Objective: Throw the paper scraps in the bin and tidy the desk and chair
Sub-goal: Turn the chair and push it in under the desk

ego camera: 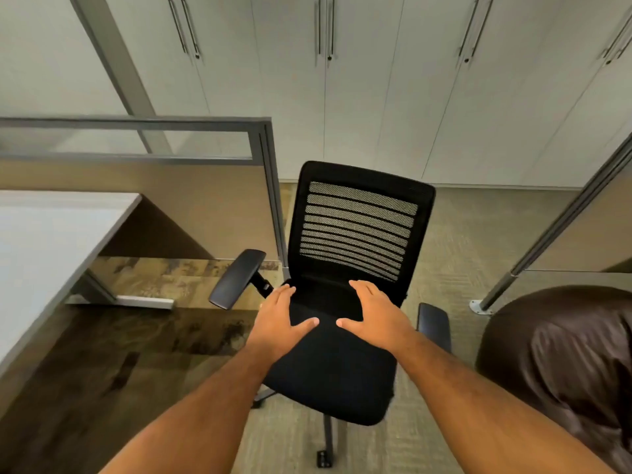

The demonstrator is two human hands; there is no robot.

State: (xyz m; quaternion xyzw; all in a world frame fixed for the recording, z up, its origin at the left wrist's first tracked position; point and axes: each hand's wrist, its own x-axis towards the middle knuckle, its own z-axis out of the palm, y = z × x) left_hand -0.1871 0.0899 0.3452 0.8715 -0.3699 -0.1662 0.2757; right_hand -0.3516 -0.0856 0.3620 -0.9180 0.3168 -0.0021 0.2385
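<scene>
1. Two hands, left hand and right hand, lie flat on the chair seat, each grip spread wide, holding nothing.
2. Risk: the chair looks wheeled, so a push may roll or swivel it; its armrest could hit the bench.
3. Bench and partition crowd the chair's left; open carpet behind and right of the chair.
4. No scraps or bin visible.

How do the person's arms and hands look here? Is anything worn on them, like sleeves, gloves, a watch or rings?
Both forearms are bare as far as the picture shows: no sleeves or cuffs are in view. The left hand and the right hand wear no gloves. No watch, bracelet or ring shows on the wrists or the visible fingers. No markings stand out at this sharpness.
</scene>
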